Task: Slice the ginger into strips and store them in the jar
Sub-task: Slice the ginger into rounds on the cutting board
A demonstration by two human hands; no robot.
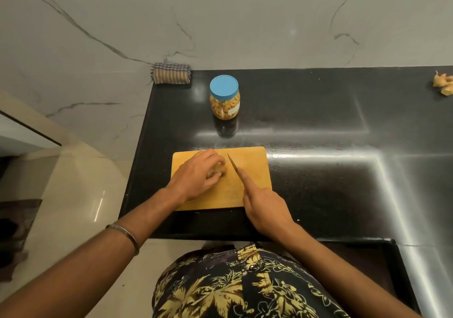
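Two hands work: the left hand [196, 173] holds the ginger [215, 170], and the right hand [264, 207] grips the knife [232, 163] at three o'clock, so fingers could get cut.

Striped cloth [170, 73] at black counter's [318, 126] back corner.

No readable text, white label on jar [224, 100] too blurred to read

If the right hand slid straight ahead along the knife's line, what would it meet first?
Probably only bare board: the knife in the right hand points just past the left hand and ginger; the jar stands farther on.
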